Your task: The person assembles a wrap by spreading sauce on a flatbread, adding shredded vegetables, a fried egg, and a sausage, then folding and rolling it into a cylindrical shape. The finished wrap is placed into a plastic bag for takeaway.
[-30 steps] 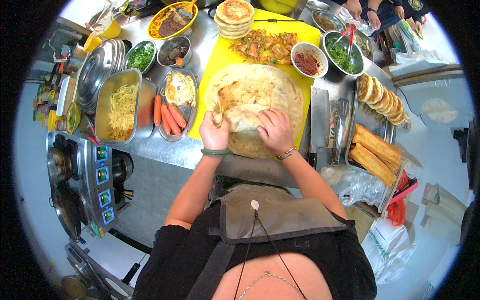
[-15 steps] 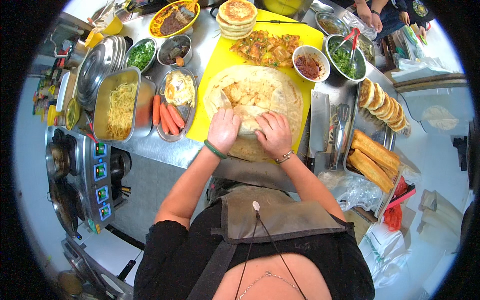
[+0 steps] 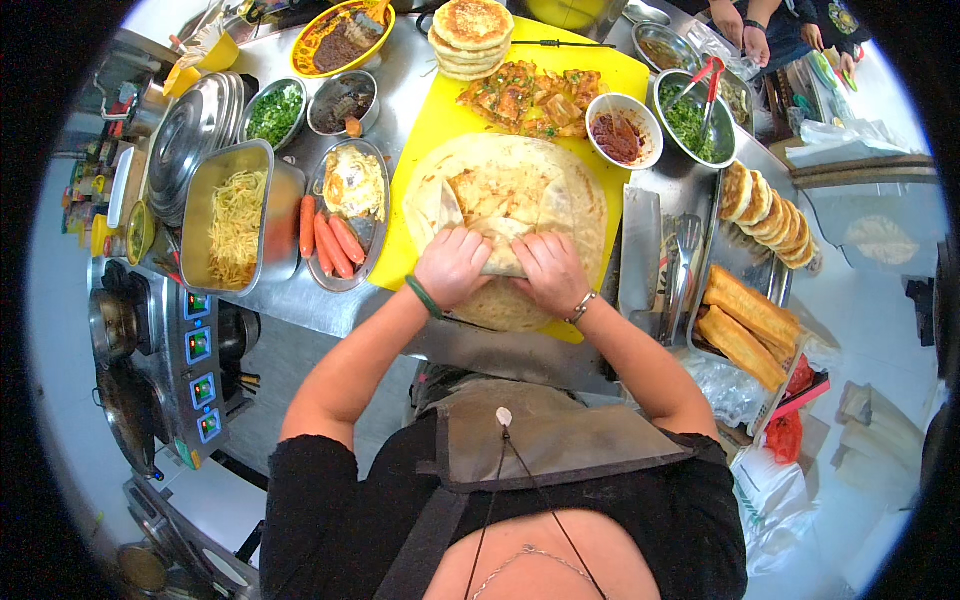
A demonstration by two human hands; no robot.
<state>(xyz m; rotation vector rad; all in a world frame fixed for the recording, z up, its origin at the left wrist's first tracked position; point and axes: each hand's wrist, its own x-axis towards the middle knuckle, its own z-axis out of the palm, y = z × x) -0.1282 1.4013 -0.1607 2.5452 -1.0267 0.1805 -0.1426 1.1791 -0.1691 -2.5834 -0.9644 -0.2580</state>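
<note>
A large round flatbread lies on a yellow cutting board, its two sides folded inward and its near part partly rolled up. My left hand curls its fingers round the left end of the rolled part. At the right end, my right hand grips with bent fingers, close beside the left. Reddish sauce shows on the flatbread's inner surface; what the roll encloses is hidden. Sauced, browned pieces of food lie on the board beyond it, next to a stack of round flatbreads.
To the left stand a metal tub of noodles and an oval plate with sausages and fried egg. On the right lie a cleaver, tongs and a tray of fried dough sticks. A sauce bowl sits at the board's edge.
My hands have come closer together on the rolled part, and their fingers curl more tightly round it. My elbows have spread outward.
</note>
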